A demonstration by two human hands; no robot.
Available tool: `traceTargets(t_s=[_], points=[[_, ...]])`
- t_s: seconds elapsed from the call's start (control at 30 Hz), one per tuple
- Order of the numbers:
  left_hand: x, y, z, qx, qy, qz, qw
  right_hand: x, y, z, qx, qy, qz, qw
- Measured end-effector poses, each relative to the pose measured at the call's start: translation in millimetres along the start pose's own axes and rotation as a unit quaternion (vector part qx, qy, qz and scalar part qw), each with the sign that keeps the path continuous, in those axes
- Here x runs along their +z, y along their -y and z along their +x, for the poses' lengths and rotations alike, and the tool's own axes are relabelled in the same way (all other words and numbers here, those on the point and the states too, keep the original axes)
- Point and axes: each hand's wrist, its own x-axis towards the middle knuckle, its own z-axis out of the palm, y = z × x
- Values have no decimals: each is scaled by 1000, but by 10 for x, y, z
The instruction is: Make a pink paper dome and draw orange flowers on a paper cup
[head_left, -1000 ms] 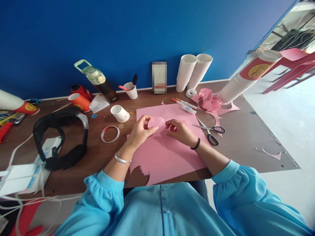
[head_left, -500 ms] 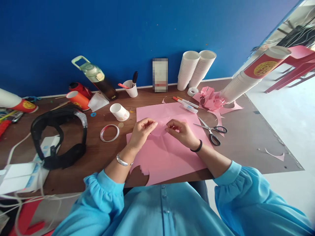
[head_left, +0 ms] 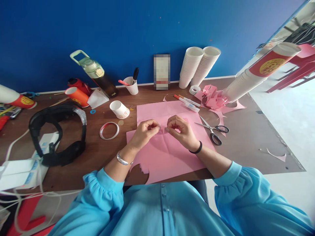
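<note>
Above the pink paper sheets (head_left: pixel 169 164), my left hand (head_left: pixel 147 133) and my right hand (head_left: pixel 181 131) face each other, a small gap apart. Thumb and fingertips are pinched together on each. A small piece of pink paper (head_left: pixel 163 129) is held between the two pinches; against the pink sheets its outline is hard to make out. To the right of my right hand, scissors (head_left: pixel 212 128) with black handles lie with their blades apart. Beyond the hands, a glue tube (head_left: pixel 191 106) and orange-tipped markers (head_left: pixel 188 100) rest at the top edge of the sheets.
Left of the sheets are a tape roll (head_left: pixel 109 130), a tipped paper cup (head_left: pixel 119 109) and a black headset strap (head_left: pixel 59 136). Along the wall stand a bottle (head_left: pixel 99 75), a pen cup (head_left: pixel 132 86) and stacked cups (head_left: pixel 191 67). Pink scraps (head_left: pixel 214 96) lie at the right.
The pink piece showed a broad rounded face below the fingers before; now only a small part of it shows. My hands have moved slightly closer together, and the view has shifted a little.
</note>
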Motion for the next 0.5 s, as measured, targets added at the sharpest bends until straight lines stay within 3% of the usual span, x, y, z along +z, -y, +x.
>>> traceTargets(t_s=[0.27,0.5], points=[[-9,10,-2,12,45,11,999,13,-18,-4,89,42,61,993],[-38,53,8,24,60,22,998,37,-33,-9,134,21,138,981]])
